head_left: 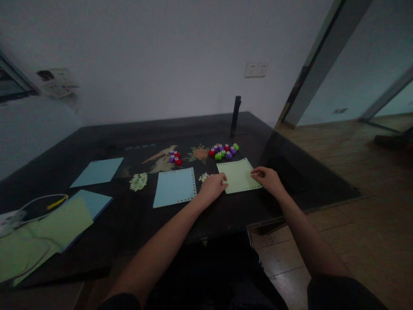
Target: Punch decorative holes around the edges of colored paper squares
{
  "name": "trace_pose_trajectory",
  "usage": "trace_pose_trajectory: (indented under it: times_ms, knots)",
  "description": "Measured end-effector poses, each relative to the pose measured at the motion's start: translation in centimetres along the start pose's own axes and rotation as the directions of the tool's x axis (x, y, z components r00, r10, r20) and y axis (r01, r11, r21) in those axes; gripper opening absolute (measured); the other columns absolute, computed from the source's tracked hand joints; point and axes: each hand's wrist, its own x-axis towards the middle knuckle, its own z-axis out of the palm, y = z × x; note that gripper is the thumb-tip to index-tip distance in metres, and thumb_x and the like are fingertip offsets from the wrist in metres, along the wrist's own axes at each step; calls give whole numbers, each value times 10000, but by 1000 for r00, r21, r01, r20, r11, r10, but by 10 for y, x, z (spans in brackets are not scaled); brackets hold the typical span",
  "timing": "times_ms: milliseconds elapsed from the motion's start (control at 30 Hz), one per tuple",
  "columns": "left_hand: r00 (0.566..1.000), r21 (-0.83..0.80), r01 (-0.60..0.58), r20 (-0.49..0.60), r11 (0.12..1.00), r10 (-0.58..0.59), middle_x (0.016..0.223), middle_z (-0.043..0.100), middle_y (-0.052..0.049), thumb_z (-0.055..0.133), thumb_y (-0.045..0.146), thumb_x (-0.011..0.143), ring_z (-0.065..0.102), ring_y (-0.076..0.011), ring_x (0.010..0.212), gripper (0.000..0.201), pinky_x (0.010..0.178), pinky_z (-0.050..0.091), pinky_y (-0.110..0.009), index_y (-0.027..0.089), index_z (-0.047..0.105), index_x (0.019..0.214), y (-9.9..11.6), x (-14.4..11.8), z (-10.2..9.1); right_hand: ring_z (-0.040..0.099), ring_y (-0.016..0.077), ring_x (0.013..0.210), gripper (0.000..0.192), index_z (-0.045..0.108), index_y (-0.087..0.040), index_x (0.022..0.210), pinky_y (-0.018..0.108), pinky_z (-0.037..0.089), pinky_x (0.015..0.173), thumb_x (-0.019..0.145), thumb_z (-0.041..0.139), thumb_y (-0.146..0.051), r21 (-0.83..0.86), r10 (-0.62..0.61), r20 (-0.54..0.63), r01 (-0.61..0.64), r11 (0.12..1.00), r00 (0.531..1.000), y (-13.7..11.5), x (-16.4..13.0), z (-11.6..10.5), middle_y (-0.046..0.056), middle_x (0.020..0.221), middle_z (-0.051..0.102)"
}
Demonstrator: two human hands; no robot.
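A pale green paper sheet (239, 174) with punched holes along its edges lies on the dark table (135, 219). My left hand (213, 187) rests on the sheet's left edge, fingers curled. At the sheet's right edge my right hand (267, 178) pinches the paper with fingertips. A light blue punched sheet (176, 187) lies just left of my left hand. Behind the green sheet is a cluster of small coloured paper punches (223, 151), and a smaller group of punches (174, 157) sits further left.
Small piles of punched paper scraps (138, 181) lie near the blue sheet. More blue sheets (97, 171) and green paper (48, 232) lie at the left. A dark upright cylinder (235, 116) stands at the back. The table's right edge meets a tiled floor (355, 181).
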Motion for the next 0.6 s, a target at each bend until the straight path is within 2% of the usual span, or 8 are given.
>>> trace_pose_trajectory:
  times_ms: [200,467,600]
  knots:
    - [1000,6,-1,-1,1000,1,767,668,-13,578,255,792,615,-154,729,161,677,442,-242,191,619,934,-1,0,0,503,140,569,191,679,-173,781,255,364,547,691,602,-323,-42,2,14,-2,999,1000,-1,0,0,5,608,558]
    - [1000,7,-1,16,1000,1,776,663,-16,570,268,804,610,-158,746,164,695,444,-250,193,615,943,2,-2,-2,483,127,589,158,682,-175,785,269,400,596,681,627,-281,-100,-69,-35,65,993,997,3,2,2,29,764,528]
    - [1000,10,-11,13,1000,11,796,657,-23,538,277,829,605,-162,774,190,713,445,-256,194,605,985,10,-6,-13,483,131,603,169,683,-176,809,276,404,613,701,615,-286,-88,-69,-52,64,994,996,-3,0,-1,36,790,536]
